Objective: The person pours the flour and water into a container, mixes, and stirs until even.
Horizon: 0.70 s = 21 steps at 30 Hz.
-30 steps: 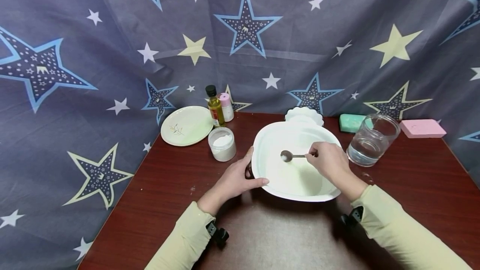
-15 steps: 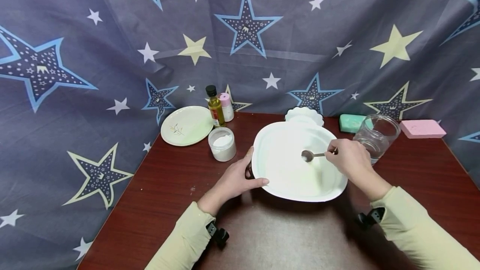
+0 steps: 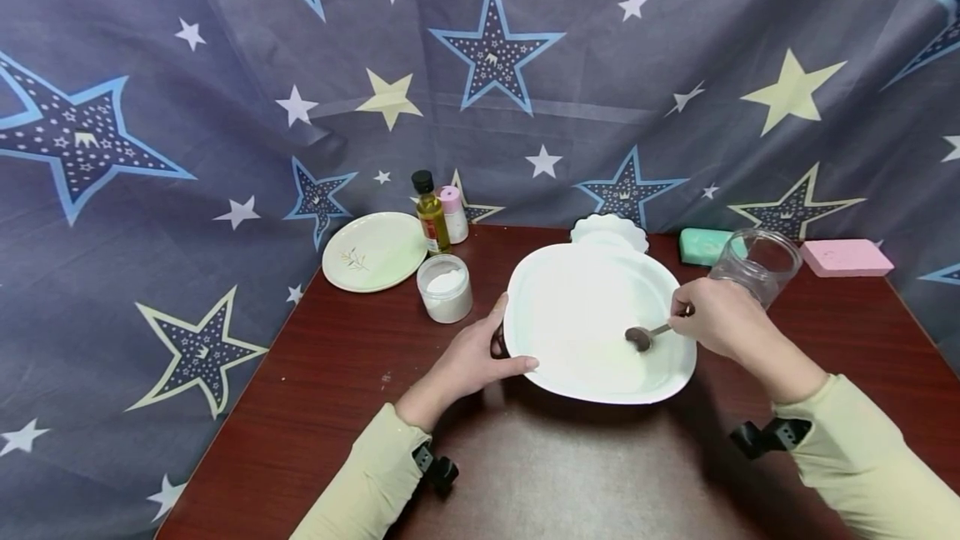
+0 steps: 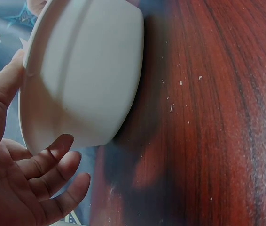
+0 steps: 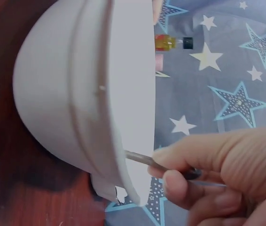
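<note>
A white oval basin [image 3: 570, 307] stands near the middle of the table. My left hand [image 3: 471, 357] holds its left side, thumb over the rim and fingers against the outer wall, as the left wrist view shows. In my right hand [image 3: 723, 319] is a small metal spoon [image 3: 639, 338], its handle pinched between thumb and fingers. The spoon's bowl hangs over the right part of the basin and looks dark, tilted over. From the right wrist, the basin wall [image 5: 53, 89] hides the spoon's bowl and only the handle [image 5: 140, 158] shows.
Left of the basin stands an open jar of white powder [image 3: 445, 290]. Behind it are a plate [image 3: 375, 252], an oil bottle [image 3: 431, 219] and a pink-capped shaker [image 3: 453, 215]. A glass jar [image 3: 765, 261], a green sponge [image 3: 703, 247] and a pink sponge [image 3: 847, 257] lie right.
My right hand has moved right with the spoon, from the basin's middle toward its right side. White powder seen in the spoon earlier no longer shows. The left hand stays put.
</note>
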### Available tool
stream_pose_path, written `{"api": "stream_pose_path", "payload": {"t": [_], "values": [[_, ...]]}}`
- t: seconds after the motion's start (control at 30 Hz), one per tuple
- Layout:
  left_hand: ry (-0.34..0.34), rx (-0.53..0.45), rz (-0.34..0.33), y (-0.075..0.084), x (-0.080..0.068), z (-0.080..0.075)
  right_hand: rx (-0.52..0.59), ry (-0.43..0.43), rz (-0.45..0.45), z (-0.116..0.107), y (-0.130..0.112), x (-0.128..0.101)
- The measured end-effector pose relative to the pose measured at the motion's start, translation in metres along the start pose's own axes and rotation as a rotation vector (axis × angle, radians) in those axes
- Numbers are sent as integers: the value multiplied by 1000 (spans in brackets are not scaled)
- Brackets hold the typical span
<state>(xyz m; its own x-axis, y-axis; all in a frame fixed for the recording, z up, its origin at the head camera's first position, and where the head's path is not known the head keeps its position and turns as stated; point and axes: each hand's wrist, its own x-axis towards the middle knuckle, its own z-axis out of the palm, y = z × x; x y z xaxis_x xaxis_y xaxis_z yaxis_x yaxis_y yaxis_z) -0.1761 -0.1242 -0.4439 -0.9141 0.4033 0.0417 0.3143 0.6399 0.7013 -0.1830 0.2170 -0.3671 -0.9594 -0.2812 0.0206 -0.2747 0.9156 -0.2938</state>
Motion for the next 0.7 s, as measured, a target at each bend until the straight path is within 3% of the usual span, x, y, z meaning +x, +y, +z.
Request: {"api": "stream_pose_path", "payload": {"t": [0.33, 0.53, 0.7], "values": [[2, 3, 0, -1, 0, 1, 213, -245, 13, -2, 12, 1], [1, 7, 1, -1, 1, 0, 198, -265, 0, 9, 4, 2], [-2, 12, -1, -1, 1, 0, 179, -201, -32, 21, -13, 3]]}}
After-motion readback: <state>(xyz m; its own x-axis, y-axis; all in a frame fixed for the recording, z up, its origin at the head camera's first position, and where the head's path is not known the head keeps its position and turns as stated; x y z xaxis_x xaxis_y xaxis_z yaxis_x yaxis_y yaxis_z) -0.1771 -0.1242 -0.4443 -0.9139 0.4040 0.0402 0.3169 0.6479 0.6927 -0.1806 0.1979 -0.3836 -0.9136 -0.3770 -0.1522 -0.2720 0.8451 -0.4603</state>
